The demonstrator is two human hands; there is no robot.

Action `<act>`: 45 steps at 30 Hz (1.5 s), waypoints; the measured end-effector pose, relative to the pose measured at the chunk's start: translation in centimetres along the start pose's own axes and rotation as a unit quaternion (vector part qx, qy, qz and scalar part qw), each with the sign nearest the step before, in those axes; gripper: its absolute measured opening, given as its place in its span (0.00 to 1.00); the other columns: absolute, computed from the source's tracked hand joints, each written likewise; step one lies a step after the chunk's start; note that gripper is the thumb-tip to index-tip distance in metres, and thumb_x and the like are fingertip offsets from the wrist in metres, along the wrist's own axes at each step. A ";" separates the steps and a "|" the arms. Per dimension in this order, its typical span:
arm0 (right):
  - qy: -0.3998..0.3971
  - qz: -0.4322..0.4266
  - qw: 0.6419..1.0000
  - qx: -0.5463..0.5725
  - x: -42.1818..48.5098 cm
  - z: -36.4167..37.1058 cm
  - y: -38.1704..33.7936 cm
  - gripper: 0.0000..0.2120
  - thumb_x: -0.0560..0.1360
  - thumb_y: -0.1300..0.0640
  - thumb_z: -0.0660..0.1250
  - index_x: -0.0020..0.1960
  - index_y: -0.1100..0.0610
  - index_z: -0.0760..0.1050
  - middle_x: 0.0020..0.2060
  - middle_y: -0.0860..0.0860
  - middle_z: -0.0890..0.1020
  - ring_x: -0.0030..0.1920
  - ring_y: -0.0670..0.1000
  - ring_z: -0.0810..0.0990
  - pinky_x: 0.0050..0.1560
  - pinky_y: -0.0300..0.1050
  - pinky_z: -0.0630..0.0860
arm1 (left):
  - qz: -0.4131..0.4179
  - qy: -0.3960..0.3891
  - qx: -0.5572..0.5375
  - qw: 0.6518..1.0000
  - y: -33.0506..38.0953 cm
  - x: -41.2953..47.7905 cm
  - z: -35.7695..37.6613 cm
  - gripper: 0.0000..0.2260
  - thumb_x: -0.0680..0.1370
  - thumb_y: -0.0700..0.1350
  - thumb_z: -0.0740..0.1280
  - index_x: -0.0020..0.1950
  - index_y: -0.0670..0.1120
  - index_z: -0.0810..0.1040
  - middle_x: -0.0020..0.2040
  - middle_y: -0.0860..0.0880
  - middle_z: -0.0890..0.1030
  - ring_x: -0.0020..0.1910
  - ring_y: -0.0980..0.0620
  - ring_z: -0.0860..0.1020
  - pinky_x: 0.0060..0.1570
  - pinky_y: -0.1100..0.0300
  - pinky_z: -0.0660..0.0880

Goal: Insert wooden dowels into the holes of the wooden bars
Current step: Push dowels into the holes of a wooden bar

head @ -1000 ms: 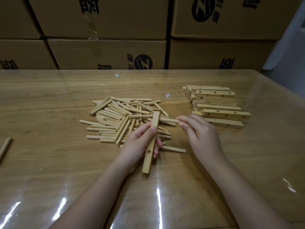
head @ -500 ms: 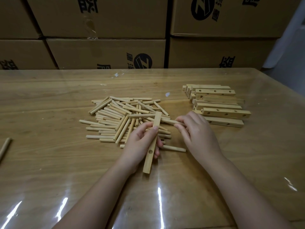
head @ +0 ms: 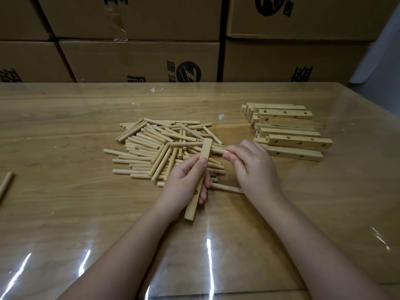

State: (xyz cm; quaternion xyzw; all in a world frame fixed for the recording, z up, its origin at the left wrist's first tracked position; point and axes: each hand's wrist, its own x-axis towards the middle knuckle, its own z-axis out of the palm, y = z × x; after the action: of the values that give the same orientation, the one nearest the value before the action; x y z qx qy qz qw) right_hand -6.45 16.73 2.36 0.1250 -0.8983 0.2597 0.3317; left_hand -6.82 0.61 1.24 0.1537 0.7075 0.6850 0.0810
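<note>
My left hand [head: 184, 182] grips a wooden bar [head: 204, 155] with holes, held tilted over the near edge of the dowel pile [head: 155, 148]. My right hand [head: 253, 167] pinches one dowel [head: 217, 150] between thumb and fingers, its free end right beside the bar's upper part. The pile of loose dowels spreads across the table centre. A stack of drilled wooden bars [head: 290, 132] lies to the right of my right hand. One single dowel [head: 227, 188] lies on the table between my two hands.
The wooden table [head: 65, 213] has a glossy clear cover. A stray dowel [head: 6, 184] lies at the far left edge. Stacked cardboard boxes [head: 138, 59] form a wall right behind the table.
My right hand has closed on a dowel at the pile's right side and drawn it slightly toward the bar. My left hand keeps the bar nearly still.
</note>
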 end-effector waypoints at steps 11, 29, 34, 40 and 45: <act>-0.046 0.040 0.998 0.031 0.0 -0.2 0.2 0.08 0.76 0.59 0.65 0.52 0.59 0.81 0.38 0.45 0.75 0.42 0.50 0.74 0.39 0.37 0.60 | 0.004 -0.010 0.032 0.999 0.4 -0.2 0.1 0.13 0.82 0.45 0.56 0.40 0.46 0.73 0.27 0.51 0.75 0.21 0.54 0.71 0.22 0.63 0.70; -0.078 0.070 0.992 0.074 0.2 -0.3 0.5 0.09 0.76 0.54 0.65 0.54 0.52 0.79 0.45 0.45 0.79 0.50 0.48 0.76 0.47 0.41 0.70 | 0.012 0.014 0.047 0.999 -0.1 -0.2 0.3 0.13 0.83 0.47 0.56 0.42 0.52 0.76 0.29 0.49 0.77 0.22 0.53 0.74 0.24 0.63 0.72; -0.046 0.075 0.992 0.095 0.2 -0.2 0.2 0.08 0.76 0.58 0.65 0.52 0.55 0.81 0.41 0.44 0.77 0.46 0.49 0.76 0.45 0.43 0.71 | 0.019 -0.006 0.037 0.999 0.1 -0.2 0.1 0.13 0.82 0.47 0.56 0.42 0.52 0.76 0.28 0.50 0.76 0.22 0.53 0.74 0.24 0.63 0.72; -0.084 0.089 0.987 0.101 0.2 -0.4 0.6 0.09 0.77 0.55 0.64 0.54 0.53 0.79 0.45 0.44 0.78 0.49 0.47 0.76 0.49 0.46 0.73 | 0.008 -0.012 0.013 1.000 -0.1 -0.1 0.1 0.11 0.82 0.48 0.57 0.46 0.56 0.78 0.32 0.48 0.79 0.24 0.52 0.76 0.25 0.61 0.74; -0.069 0.140 0.978 0.140 -0.1 -0.8 1.6 0.22 0.76 0.43 0.60 0.68 0.46 0.65 0.48 0.40 0.71 0.48 0.39 0.72 0.44 0.31 0.69 | -0.026 0.031 -0.058 0.997 -0.2 0.2 -0.1 0.08 0.81 0.48 0.59 0.50 0.48 0.77 0.32 0.46 0.80 0.26 0.51 0.78 0.26 0.61 0.75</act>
State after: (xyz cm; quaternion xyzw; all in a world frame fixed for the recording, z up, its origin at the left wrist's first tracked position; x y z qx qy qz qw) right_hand -6.59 18.48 2.25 0.0610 -0.8824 0.4175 0.2082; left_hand -7.04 0.61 1.08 0.1090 0.6725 0.7271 0.0850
